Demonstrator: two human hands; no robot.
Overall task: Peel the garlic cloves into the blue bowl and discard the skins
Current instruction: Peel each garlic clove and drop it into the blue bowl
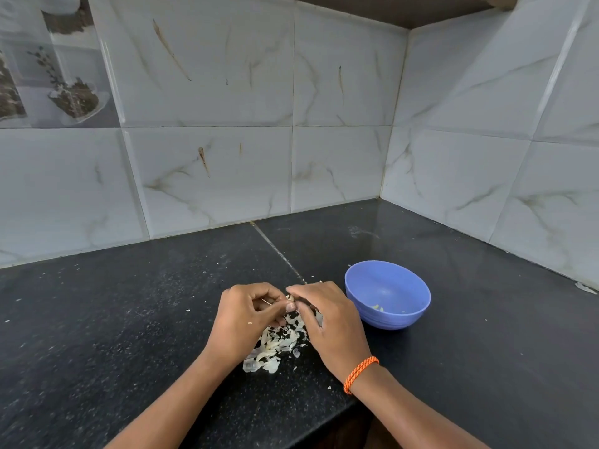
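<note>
Peeling over the black speckled stone counter [113, 319], with both hands meeting just above the loose heap of papery white garlic skins [275, 343], so that whatever comes off drops straight onto the pile. Left hand [241, 322] curled, thumb and fingers pinching a small pale garlic clove [290, 299]; a thin dry stem pokes out at about 9 o'clock from the clove. Right hand [324, 319] bent down over the same clove, fingertips nipping at its skin from the 3 o'clock side, most likely to tear a strip free; orange braided thread band [360, 372] on that wrist.

Round blue plastic bowl [387, 294] parked at 3 o'clock of the hands, just beside the right hand, probably so a bared clove needs only a short flick across. Only a few pale bits low inside the bowl, too small to tell apart. Skins kept apart from the bowl, at 6 o'clock of the hands, handy for one sweep at discard time. Stray flecks scattered toward 9 o'clock. Grey-veined white wall tiles [210, 173] closing off the corner at 12 o'clock.
</note>
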